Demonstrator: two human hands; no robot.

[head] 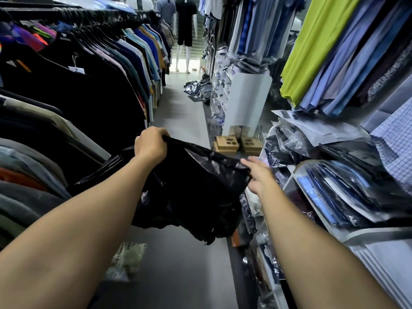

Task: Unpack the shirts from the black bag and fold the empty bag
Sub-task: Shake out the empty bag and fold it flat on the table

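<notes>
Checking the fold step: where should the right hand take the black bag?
At the top edge's right corner, coming from the right. The left hand grips the other top corner of the black bag, so that edge runs fairly straight toward the right hand, which is at it, while the rest hangs limp.

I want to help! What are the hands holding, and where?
The left hand grips the black bag by its top edge. The right hand touches its right edge; grip unclear.
</notes>
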